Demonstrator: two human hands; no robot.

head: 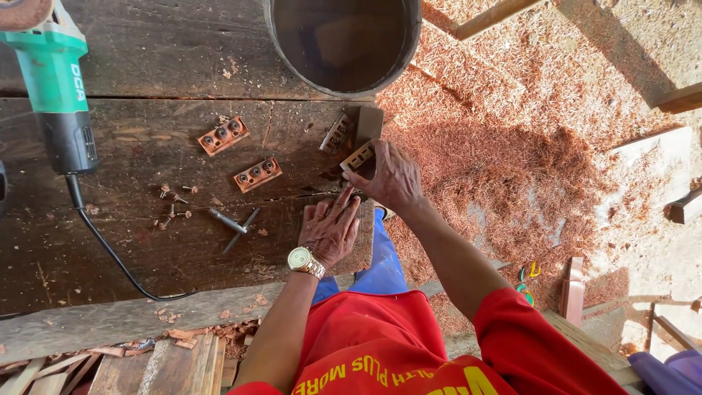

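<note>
Two hands (329, 230) on wooden block (360, 156)

A rough woodworking shop, outdoors. Shown by reddish shavings (512, 146) heaped on the ground, a scarred plank bench (146, 168), a green grinder (55, 88).

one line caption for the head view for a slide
Right hand grips a small wooden block; left hand rests flat on the workbench.

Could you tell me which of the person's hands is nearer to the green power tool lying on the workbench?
Left. The left hand rests flat on the dark workbench, closer to the green power tool. The right hand holds a small wooden block farther to the right.
</note>
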